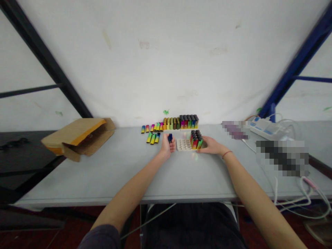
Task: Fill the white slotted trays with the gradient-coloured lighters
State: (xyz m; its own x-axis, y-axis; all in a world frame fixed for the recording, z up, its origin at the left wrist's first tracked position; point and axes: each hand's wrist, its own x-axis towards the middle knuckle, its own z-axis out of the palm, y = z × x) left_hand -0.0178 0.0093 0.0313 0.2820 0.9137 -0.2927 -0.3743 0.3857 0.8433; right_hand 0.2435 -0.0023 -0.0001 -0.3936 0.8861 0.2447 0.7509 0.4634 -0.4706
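Observation:
My left hand (168, 148) is closed around a dark blue lighter (170, 138), whose upper part shows above the fingers. Just to its right lies a white tray (178, 148) with rows of holes. The tray's left part has bare holes, while a block of upright multicoloured lighters (196, 140) with black tops fills part of its right side. My right hand (210, 145) grips the tray's right end, thumb at the front and fingers behind. Several loose lighters (153, 138) with rainbow colours lie flat beyond my left hand.
Behind the tray, near the wall, stand upright yellow-topped lighters (171, 123) and a full tray of black-topped lighters (189, 121). An open cardboard box (77, 135) lies at left. To the right are a power strip (267, 128), white cables (293, 204) and blurred-out items.

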